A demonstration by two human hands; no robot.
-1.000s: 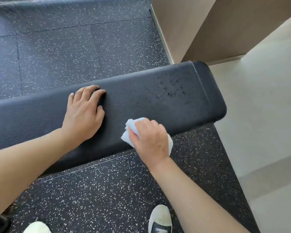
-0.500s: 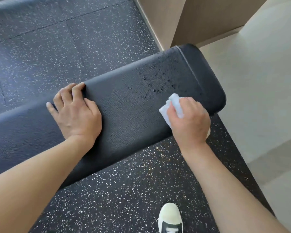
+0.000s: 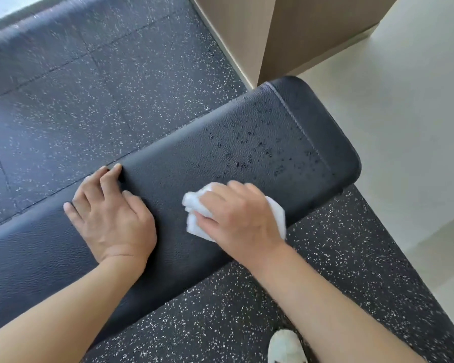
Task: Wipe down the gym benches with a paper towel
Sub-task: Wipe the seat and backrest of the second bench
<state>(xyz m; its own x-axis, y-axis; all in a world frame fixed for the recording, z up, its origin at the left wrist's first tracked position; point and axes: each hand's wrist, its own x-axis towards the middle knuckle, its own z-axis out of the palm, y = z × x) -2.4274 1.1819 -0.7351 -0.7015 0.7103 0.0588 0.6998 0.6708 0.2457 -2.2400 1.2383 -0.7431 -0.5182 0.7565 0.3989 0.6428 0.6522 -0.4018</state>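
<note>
Near bench [image 3: 168, 176] edge — right hand [image 3: 236, 216] presses paper towel [image 3: 197, 205].

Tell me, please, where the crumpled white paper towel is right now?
In the head view, the crumpled white paper towel sits under the right hand on the black padded bench, right of the left hand, just short of the droplets.

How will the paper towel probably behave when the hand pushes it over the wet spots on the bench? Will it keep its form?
The paper towel looks crumpled and soft under the right hand, so it will probably fold and bunch, not slide flat. The droplets on the bench suggest it may soak, go limp and perhaps tear. It seems very light, so only the fingers' pressure keeps it in place.
</note>
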